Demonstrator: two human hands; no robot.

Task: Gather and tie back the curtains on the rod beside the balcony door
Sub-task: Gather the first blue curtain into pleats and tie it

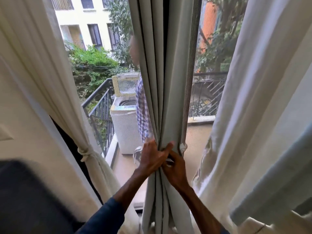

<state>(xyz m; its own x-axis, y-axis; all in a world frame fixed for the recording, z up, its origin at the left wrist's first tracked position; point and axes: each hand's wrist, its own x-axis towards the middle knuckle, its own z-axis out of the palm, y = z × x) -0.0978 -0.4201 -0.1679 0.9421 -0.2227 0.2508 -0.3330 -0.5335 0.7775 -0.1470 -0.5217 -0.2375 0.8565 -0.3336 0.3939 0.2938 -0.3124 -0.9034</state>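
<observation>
A dark blurred shape [25, 196] fills the near left corner, beside a blue sleeve [108, 217]. The left hand [152, 157] wraps around the bunched grey curtain [162, 81] hanging in the middle. The right hand [175, 168] curls its fingers against the same folds, just beside a small white loop [183, 147] on the curtain's right edge. At left, a cream curtain [50, 81] is cinched by a knotted tie [84, 153]. A loose white curtain [253, 115] hangs at right. Beyond the glass, the grey curtain half hides a person in a checked shirt [141, 107] at a washing machine [125, 125] with its lid up, near the balcony railing [99, 107].
</observation>
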